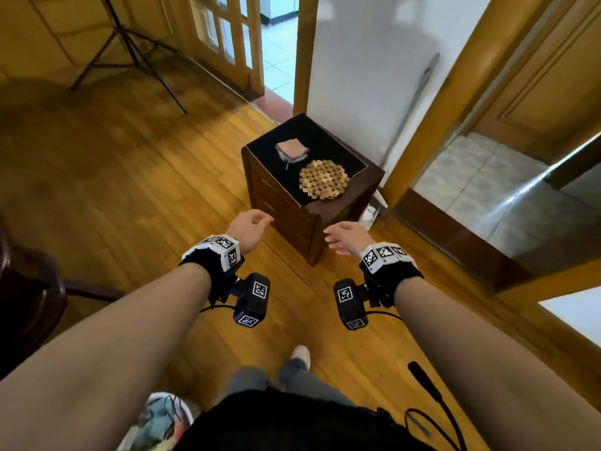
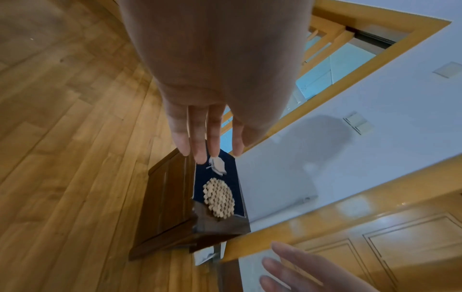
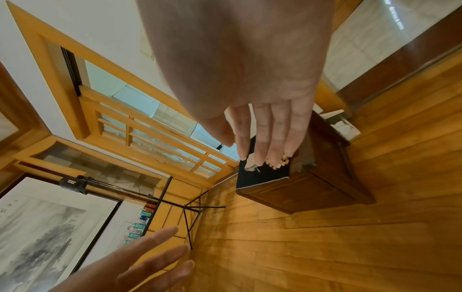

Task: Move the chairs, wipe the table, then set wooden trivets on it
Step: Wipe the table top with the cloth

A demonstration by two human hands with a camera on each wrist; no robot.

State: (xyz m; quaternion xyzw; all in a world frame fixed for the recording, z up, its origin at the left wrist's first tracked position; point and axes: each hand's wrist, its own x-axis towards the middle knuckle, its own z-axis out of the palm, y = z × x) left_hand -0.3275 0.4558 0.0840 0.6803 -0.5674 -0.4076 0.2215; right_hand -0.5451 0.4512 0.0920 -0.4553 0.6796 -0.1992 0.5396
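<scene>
Two hands free, reaching at cabinet [image 1: 286, 203]. Risk: trivet [image 1: 324, 179] overhangs the mat's [image 1: 328, 141] near edge, so a loose grab may knock it off. Cloth [image 1: 292, 150] lies just behind it. Left hand [image 1: 248, 230] and right hand [image 1: 349, 237]: fingers relaxed, slightly spread, touching nothing.

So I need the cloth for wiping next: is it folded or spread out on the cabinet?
Folded. The cloth sits as a small, thick, layered square on the dark cabinet top, behind the wooden trivet, apart from it.
</scene>
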